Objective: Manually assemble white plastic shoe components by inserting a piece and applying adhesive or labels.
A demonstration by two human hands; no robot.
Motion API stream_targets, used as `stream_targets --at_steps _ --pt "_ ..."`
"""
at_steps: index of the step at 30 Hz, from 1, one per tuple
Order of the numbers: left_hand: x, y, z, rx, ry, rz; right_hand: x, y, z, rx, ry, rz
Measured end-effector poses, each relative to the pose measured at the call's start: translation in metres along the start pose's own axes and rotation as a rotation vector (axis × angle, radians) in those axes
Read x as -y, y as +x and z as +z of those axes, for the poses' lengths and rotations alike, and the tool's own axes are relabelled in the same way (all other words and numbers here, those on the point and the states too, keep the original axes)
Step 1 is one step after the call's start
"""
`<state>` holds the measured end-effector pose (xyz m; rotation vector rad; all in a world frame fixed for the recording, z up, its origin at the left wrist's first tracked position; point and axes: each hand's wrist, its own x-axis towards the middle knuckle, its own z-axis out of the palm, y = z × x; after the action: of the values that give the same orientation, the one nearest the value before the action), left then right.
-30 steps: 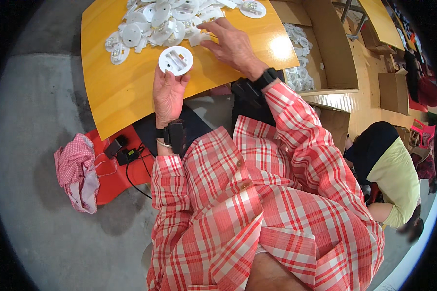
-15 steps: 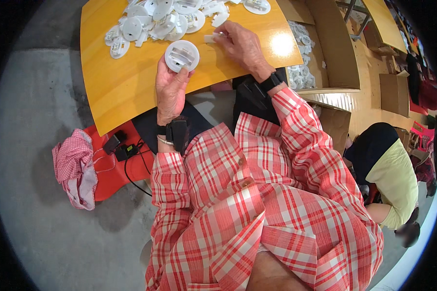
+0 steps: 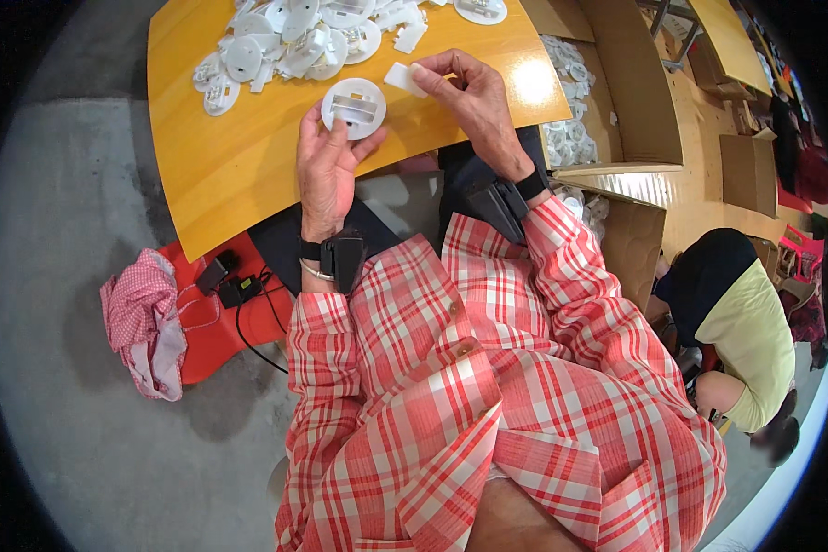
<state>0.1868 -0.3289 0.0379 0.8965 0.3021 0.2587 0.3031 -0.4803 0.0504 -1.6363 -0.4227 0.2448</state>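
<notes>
My left hand (image 3: 329, 170) holds a round white plastic housing (image 3: 364, 92) by its lower edge, above the near part of the yellow table (image 3: 221, 175). A rectangular recess shows in the housing's upturned face, and my thumb rests at its lower rim. Just to the right, my right hand (image 3: 474, 103) pinches a small flat white plastic cover (image 3: 403, 79) between thumb and fingers. A narrow gap separates the cover from the housing. Beyond both hands lies a heap of similar white discs and small flat pieces (image 3: 299, 41).
A cardboard box (image 3: 630, 101) holding many white parts stands right of the table. On the left, a red chair (image 3: 202, 354) bears a pink checked cloth (image 3: 144, 322) and black devices with cables (image 3: 239, 287). Another person in a yellow top (image 3: 745, 340) bends down at the right.
My right hand has lifted the flat white cover off the table and turned it toward the housing. My left hand has shifted slightly right and tilted the housing.
</notes>
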Motion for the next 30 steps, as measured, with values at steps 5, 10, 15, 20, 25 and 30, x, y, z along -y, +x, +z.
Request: stream_targets --at_steps 5,10,15,20,25,30 --pt "-0.001 -0.001 0.003 0.033 -0.089 -0.009 0.012 -0.009 0.009 0.131 0.0 0.025" --pt "0.001 -0.002 0.003 0.039 -0.104 -0.025 0.01 -0.009 0.015 0.171 -0.101 0.008" --pt "0.003 -0.002 0.002 0.059 -0.08 -0.005 0.013 -0.01 0.019 0.103 -0.16 -0.102" --pt "0.004 -0.002 0.001 0.042 -0.063 0.018 0.026 -0.012 0.019 0.053 -0.333 -0.231" --pt "0.003 -0.003 0.005 0.028 -0.048 0.02 0.023 -0.011 0.021 0.048 -0.422 -0.307" --pt "0.002 -0.003 0.006 0.038 -0.03 0.032 0.023 -0.013 0.022 0.058 -0.461 -0.322"
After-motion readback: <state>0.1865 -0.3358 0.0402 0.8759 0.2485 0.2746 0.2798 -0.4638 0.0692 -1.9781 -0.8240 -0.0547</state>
